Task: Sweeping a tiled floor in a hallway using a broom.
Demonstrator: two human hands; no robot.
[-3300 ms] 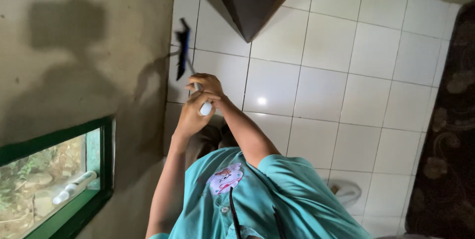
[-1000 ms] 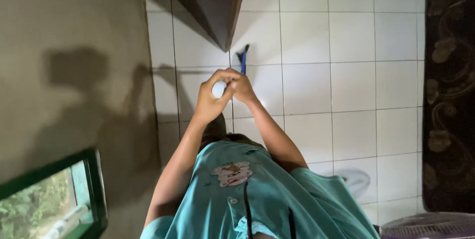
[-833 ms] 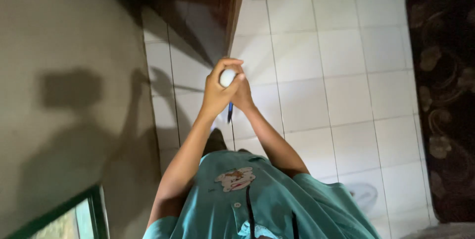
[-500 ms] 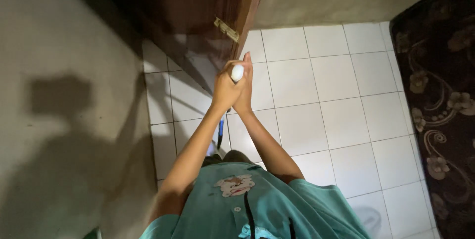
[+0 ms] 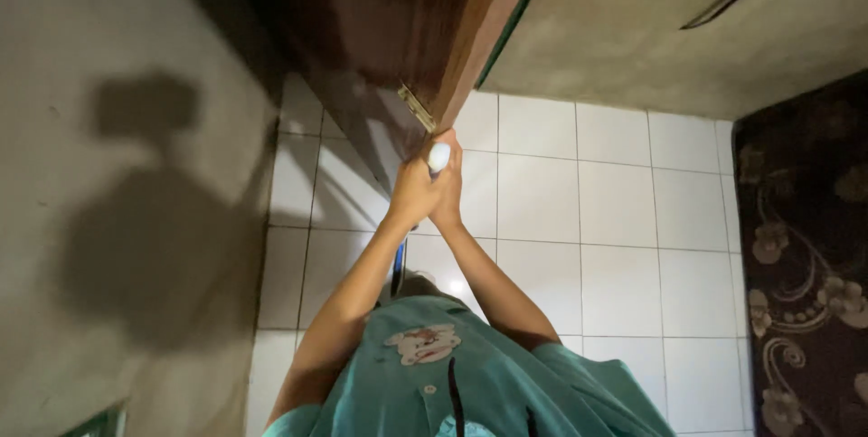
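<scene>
Both my hands are raised together in front of my teal shirt, clasped around a small white rounded object whose tip sticks out above the fingers. My left hand wraps it from the left and my right hand presses against it from the right. The hands sit just below the edge of a dark brown wooden door, close to its brass plate. What the white object is cannot be told.
White floor tiles lie below. A grey plaster wall with my shadow is at the left. A dark patterned rug covers the right side. A blue object shows on the floor under my left arm.
My clasped hands with the white object have come up to the door's edge. The view has swung toward the door, and the green window frame has nearly left the picture.
</scene>
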